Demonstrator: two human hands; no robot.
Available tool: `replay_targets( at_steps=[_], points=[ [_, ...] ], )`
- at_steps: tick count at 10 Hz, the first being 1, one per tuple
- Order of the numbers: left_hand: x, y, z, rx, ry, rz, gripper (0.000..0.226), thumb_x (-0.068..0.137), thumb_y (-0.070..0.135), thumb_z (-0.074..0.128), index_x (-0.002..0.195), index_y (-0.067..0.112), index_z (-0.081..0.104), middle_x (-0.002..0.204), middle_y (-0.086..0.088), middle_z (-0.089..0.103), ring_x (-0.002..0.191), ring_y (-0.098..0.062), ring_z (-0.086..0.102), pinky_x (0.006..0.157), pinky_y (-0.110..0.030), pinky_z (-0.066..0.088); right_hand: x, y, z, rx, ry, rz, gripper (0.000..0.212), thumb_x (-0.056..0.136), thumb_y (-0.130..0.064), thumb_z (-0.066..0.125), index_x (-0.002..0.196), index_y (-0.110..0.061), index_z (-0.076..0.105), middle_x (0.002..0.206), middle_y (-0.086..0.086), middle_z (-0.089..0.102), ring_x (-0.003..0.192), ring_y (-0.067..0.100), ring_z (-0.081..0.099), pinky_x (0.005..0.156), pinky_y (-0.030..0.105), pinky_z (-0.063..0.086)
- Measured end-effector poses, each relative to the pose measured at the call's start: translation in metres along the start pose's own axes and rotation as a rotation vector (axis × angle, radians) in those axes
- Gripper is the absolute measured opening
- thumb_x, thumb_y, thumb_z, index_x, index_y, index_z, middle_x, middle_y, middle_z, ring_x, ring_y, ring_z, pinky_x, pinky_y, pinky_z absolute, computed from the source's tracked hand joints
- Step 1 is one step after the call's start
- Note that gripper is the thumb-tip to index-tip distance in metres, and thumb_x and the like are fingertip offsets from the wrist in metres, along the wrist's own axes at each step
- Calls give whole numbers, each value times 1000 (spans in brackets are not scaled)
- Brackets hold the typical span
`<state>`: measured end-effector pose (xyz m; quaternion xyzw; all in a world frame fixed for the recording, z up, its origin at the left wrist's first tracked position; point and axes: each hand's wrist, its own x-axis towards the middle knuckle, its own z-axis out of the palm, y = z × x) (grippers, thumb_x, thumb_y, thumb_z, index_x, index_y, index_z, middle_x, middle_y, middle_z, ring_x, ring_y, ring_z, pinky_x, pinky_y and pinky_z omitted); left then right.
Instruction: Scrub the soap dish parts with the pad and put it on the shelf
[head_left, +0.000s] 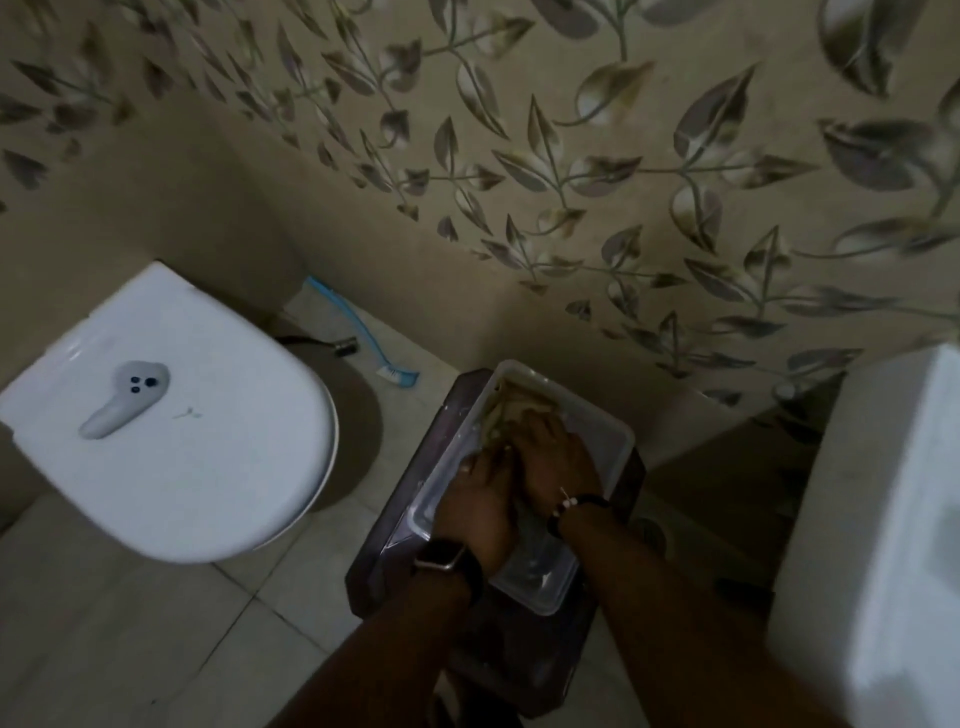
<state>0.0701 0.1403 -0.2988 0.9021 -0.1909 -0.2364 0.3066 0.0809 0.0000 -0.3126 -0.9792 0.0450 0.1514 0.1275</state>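
Note:
Both my hands are down inside a clear plastic tub (618, 441) that stands on a dark stool (395, 545). My left hand (480, 499) wears a dark watch and lies next to my right hand (556, 457), which has a beaded bracelet. A yellowish-green thing (511, 402), perhaps the pad or a soap dish part, shows at the far end of the tub under my right fingers. The room is dim and the hands cover what they hold, so neither grip is clear.
A white toilet with its lid shut (171, 415) stands to the left, with a grey controller (124, 397) lying on it. A blue brush (363, 338) lies on the floor by the wall. A white basin or cabinet (883, 519) rises at the right.

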Motion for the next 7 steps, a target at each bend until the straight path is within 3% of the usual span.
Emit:
replay_targets(
  at_steps=[1, 2, 4, 5, 6, 7],
  points=[
    [13, -6, -4, 168, 34, 136, 57, 95, 10, 55, 150, 6, 42, 155, -15, 45, 144, -33, 40, 119, -39, 28, -1, 3, 8, -17, -32, 23, 43, 100, -32, 45, 142, -27, 48, 153, 3, 40, 142, 29, 31, 102, 45, 41],
    [18, -18, -7, 271, -40, 142, 60, 95, 15, 48, 153, 8, 37, 158, -13, 41, 145, -31, 37, 121, -38, 28, -4, 3, 13, -13, -48, 27, 44, 102, -32, 43, 145, -31, 45, 158, 3, 34, 145, 30, 28, 107, 45, 35],
    [21, -21, -6, 263, -12, 234, 51, 96, 24, 53, 144, 5, 51, 147, -19, 53, 135, -37, 50, 117, -43, 36, -4, 6, 16, -15, -63, 23, 48, 100, -36, 43, 148, -35, 38, 162, 0, 25, 147, 28, 21, 113, 45, 27],
    [21, -23, -9, 355, -88, 227, 55, 103, 34, 40, 153, 9, 39, 159, -12, 40, 147, -28, 34, 122, -38, 23, -5, 6, 10, 8, -91, 12, 47, 100, -38, 43, 147, -37, 38, 162, 0, 24, 147, 28, 19, 112, 46, 28],
    [17, -18, -22, 317, -106, 190, 55, 107, 37, 34, 156, 12, 32, 163, -8, 33, 151, -24, 27, 123, -35, 20, -7, 4, -4, -3, -116, -20, 56, 98, -41, 47, 151, -35, 31, 163, 3, 22, 149, 28, 17, 115, 48, 24],
    [5, 3, -48, 126, -31, 127, 51, 106, 37, 38, 154, 17, 38, 163, -5, 33, 149, -25, 29, 122, -38, 25, -17, -6, -27, 11, -17, -43, 61, 98, -44, 45, 155, -33, 23, 164, 1, 21, 152, 26, 13, 120, 48, 14]
  ],
)
